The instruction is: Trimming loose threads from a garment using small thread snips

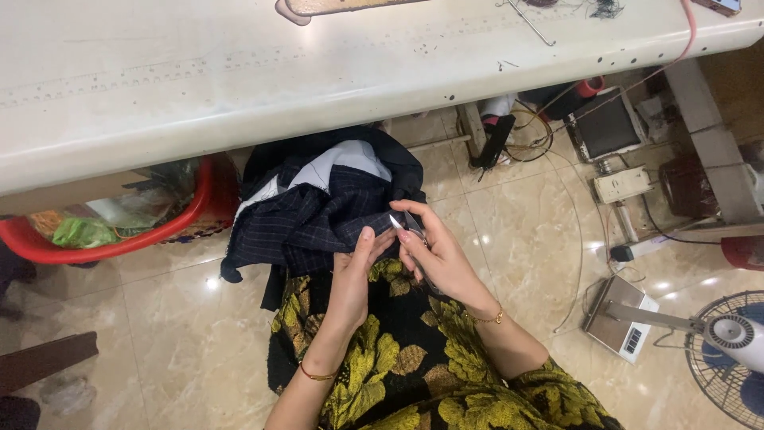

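Hands meet over the lap, just below the near edge of the long white worktable [239, 72]. Right hand [442, 255] is clenched around small metal thread snips [398, 224], silver tip sticking out past the fingertips and pointing at the cloth. Left hand [354, 279] pinches the edge of the dark navy pinstriped fabric garment [318, 215], thumb up, just beside the snip tip. Garment is bunched on the knees, its pale grey lining [338, 163] showing at the top; far end tucks under the table edge. Can't tell whether the blades touch the cloth.

Both wrists carry thin bracelets. Lap is covered by a black dress with yellow leaf print [414, 374].

Around it:
- red plastic basket [211, 211] with green scraps, under the table at left, touching the garment's left side
- grey foot pedal [617, 322] on the beige tile floor, right of the knees
- electric fan [728, 350] at the lower right corner, well apart
- black box with cables [609, 123] and red thread cone [590, 85] under the table's right end
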